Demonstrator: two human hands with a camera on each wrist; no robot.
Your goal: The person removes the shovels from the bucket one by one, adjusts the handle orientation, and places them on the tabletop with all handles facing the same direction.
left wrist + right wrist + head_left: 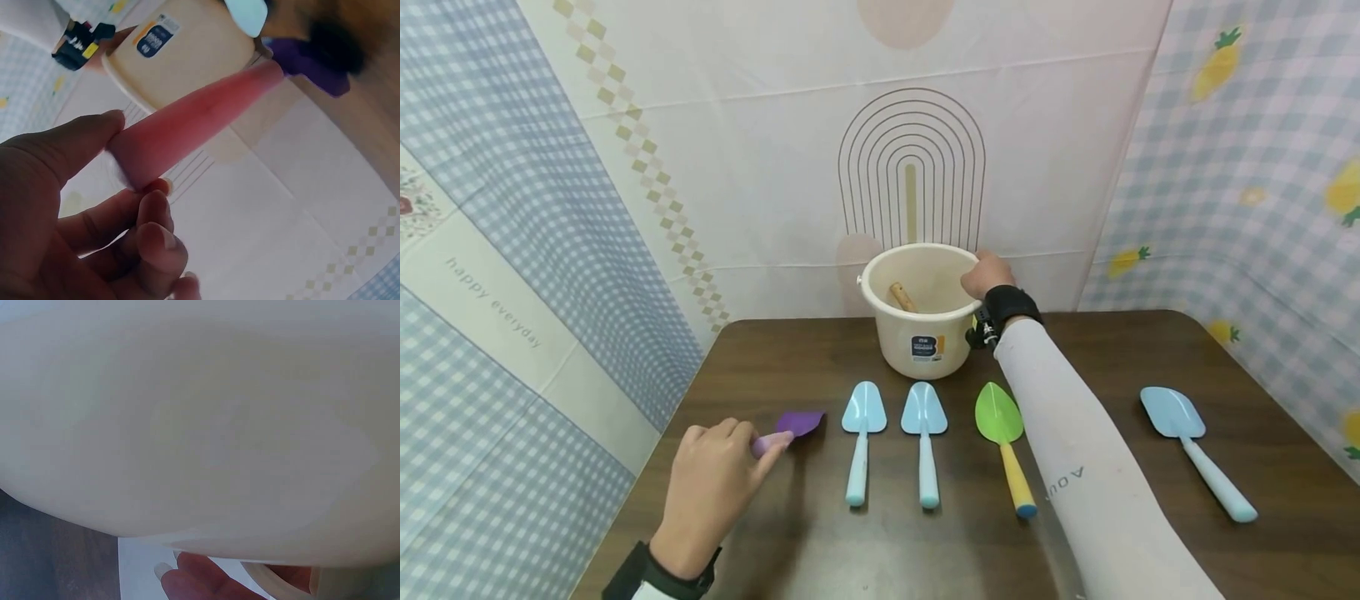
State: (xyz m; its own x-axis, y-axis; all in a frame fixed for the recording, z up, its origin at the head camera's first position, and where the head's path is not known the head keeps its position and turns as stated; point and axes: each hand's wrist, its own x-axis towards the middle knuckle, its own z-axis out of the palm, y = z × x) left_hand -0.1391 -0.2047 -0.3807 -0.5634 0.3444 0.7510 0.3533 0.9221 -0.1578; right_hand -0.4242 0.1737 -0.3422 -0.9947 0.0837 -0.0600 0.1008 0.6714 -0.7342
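My left hand [711, 479] pinches the end of a pink handle between thumb and fingertips. The handle belongs to a small trowel with a purple blade [800, 422], tilted just above the table's left part. In the left wrist view the trowel's handle [200, 119] runs up and away from my fingers, its purple blade at the far end. At the back of the table my right hand [990, 275] grips the right rim of a cream bucket [895, 342]. A wooden handle [902, 297] leans inside it. The bucket's wall fills most of the right wrist view, with fingertips [200, 575] below it.
Two light blue trowels lie in front of the bucket, one left [863, 442] and one right [925, 442]. A green trowel with a yellow handle [1007, 442] lies beside my right forearm. Another blue trowel [1198, 454] rests far right. Cloth hangings [760, 192] surround the table [887, 558].
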